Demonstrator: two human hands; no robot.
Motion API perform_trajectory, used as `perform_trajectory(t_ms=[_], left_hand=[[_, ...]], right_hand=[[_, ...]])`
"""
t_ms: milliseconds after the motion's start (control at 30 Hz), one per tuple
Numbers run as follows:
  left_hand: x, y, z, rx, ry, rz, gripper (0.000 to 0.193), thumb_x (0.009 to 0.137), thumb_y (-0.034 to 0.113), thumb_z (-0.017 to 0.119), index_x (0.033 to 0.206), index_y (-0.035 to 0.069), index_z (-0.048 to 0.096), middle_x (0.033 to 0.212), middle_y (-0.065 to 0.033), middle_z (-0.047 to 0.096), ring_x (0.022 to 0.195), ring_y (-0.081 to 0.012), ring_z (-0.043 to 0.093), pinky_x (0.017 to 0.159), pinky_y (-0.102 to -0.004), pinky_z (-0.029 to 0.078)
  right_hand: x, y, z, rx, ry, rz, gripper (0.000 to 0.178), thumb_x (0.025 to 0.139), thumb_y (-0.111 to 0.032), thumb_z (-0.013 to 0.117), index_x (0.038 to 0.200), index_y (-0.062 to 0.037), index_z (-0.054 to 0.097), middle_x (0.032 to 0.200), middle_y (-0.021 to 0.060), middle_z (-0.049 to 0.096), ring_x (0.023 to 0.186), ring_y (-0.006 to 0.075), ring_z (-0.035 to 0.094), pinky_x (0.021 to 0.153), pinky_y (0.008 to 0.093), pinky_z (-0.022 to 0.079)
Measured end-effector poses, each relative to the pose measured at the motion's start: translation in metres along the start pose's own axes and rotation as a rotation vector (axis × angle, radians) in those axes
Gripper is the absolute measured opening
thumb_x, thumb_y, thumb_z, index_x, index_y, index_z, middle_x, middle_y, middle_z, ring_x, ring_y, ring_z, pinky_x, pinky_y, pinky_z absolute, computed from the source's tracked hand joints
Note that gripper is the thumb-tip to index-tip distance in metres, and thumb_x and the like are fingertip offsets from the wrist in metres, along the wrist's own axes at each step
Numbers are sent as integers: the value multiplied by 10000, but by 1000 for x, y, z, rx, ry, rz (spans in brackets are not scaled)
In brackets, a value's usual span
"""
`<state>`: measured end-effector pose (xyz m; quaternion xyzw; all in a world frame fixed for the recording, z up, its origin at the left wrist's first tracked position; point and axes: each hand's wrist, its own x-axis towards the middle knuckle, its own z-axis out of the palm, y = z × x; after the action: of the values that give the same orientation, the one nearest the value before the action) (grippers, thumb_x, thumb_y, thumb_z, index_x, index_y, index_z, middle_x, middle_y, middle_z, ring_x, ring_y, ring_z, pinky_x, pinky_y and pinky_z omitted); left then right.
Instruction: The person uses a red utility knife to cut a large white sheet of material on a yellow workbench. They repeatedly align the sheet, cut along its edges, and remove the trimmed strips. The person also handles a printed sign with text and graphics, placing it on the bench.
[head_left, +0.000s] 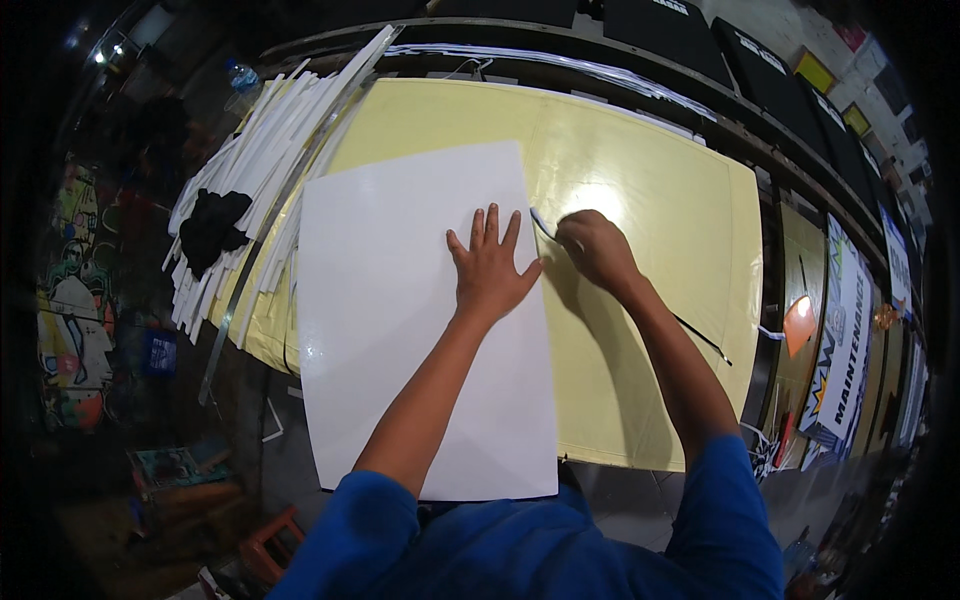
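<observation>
A large white sheet [400,380] lies on the yellow-covered table [660,220], its near edge reaching my body. My left hand [490,265] presses flat on it, fingers spread, close to the right edge. Just past that edge, my right hand [597,250] is closed in a pinch over the yellow cover. From its fingers a narrow whitish strip [541,222] curves to the sheet's right edge; the rest of the strip is hidden by the hand. A thin black stick [705,340] lies beside my right forearm.
Many white strips [255,180] are piled at the table's left, with a black cloth [213,230] on top. A long metal strip [235,305] crosses the left side. A plastic bottle [240,75] stands at far left. Printed boards [840,340] and an orange piece [799,325] are at right.
</observation>
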<state>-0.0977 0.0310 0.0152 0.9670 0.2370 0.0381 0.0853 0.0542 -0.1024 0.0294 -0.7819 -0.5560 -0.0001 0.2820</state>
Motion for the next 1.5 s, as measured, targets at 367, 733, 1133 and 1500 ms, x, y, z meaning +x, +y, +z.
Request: perform_trajectory(t_ms=[367, 733, 1133, 1500], left_hand=[[7, -7, 25, 72, 35, -23, 754, 891, 538, 573, 1517, 192, 335, 1598, -121, 230, 1487, -296, 161, 1123, -681, 98], [14, -12, 32, -4, 101, 15, 699, 925, 470, 578, 1504, 160, 339, 1586, -134, 260, 1468, -303, 228, 1111, -686, 140], [-132, -54, -61, -327, 500, 178, 495, 927, 118, 625, 1376, -16, 466, 1436, -180, 478, 1363, -326, 411, 1139, -426, 296], [-444, -182, 38, -783, 641, -1031, 460, 952, 200, 626, 1280, -62, 439, 1242, -198, 494, 1151, -290, 492, 994, -408, 416]], right_hand=[[-269, -87, -192, 726, 427, 467, 367, 818, -320, 654, 904, 36, 679, 1024, 186, 661, 978, 294, 624, 913, 387, 451], [-700, -209, -115, 628, 222, 1796, 303, 854, -274, 692, 891, 27, 689, 861, 118, 704, 812, 216, 665, 792, 342, 518], [-663, -36, -77, 683, 1163, 1521, 225, 975, -261, 592, 907, -55, 653, 687, 0, 595, 591, 71, 530, 495, 217, 391], [-593, 28, -142, -353, 733, 1357, 234, 849, -213, 593, 878, -6, 699, 839, 217, 674, 773, 394, 653, 692, 434, 489]])
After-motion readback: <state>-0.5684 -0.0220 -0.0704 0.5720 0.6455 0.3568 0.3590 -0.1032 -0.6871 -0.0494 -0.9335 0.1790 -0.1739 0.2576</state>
